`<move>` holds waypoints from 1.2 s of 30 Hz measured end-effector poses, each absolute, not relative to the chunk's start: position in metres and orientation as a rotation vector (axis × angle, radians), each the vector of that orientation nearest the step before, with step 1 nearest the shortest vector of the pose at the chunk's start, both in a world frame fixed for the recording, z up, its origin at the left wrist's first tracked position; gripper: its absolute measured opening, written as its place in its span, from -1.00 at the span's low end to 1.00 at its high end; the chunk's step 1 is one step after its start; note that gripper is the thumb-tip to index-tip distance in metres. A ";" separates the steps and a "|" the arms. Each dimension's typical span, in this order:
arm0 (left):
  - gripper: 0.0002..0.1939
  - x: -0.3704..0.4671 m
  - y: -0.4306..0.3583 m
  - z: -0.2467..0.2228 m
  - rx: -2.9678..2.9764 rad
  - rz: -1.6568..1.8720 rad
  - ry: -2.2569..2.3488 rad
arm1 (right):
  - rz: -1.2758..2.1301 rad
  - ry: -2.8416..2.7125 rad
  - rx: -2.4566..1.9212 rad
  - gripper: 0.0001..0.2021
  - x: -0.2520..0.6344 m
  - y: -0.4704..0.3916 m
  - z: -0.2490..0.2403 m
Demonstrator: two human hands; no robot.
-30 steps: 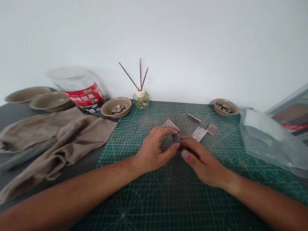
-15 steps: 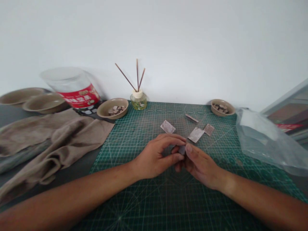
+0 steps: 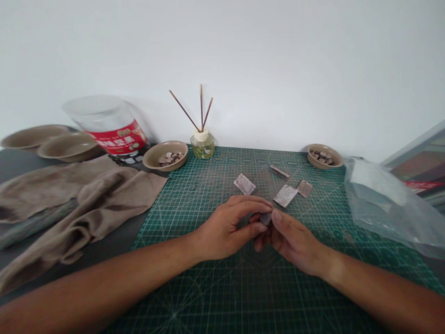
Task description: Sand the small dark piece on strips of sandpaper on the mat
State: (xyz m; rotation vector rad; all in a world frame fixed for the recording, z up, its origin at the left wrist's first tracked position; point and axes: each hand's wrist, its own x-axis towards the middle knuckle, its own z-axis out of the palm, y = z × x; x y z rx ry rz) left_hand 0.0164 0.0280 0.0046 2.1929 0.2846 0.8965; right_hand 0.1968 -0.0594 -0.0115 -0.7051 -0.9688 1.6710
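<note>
A small grey flat piece (image 3: 265, 218) is pinched between both hands above the green cutting mat (image 3: 194, 213); fingers cover most of it, so its full shape is hidden. My left hand (image 3: 231, 225) closes on it from the left, thumb below and fingers above. From the right, my right hand (image 3: 294, 239) grips it with the thumb on top and fingers curled beneath. Just beyond the hands lie a grey rectangular piece (image 3: 244, 184), a larger pale one (image 3: 285, 195), a small brownish square (image 3: 305, 188) and a narrow strip (image 3: 279, 171).
Bowls with small chips stand at the back left (image 3: 165, 156) and back right (image 3: 324, 156). A reed diffuser (image 3: 202, 144), a red-labelled jar (image 3: 116, 134) and other bowls (image 3: 69, 147) line the wall. Brown cloth (image 3: 104, 204) lies left, a clear plastic bag (image 3: 385, 204) right.
The whole view has shifted slightly, with everything a little further right. Both hands keep their hold on the small grey piece, with barely any finger movement.
</note>
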 end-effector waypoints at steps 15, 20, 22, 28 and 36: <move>-0.65 0.013 0.027 0.008 2.098 0.818 0.079 | 1.869 -0.828 -0.680 -0.66 0.200 -0.057 -0.002; -0.73 0.016 0.028 0.010 1.994 0.670 0.049 | 1.979 -0.886 -0.706 -0.64 0.205 -0.057 -0.006; -0.77 0.016 0.028 0.011 1.954 0.617 0.049 | 2.012 -0.878 -0.714 -0.63 0.207 -0.057 -0.009; -0.86 0.017 0.024 0.010 1.739 0.555 0.079 | 2.035 -0.845 -0.720 -0.60 0.209 -0.056 -0.011; -0.90 0.021 0.013 0.007 1.389 0.496 0.097 | 2.020 -0.838 -0.684 -0.64 0.208 -0.054 -0.007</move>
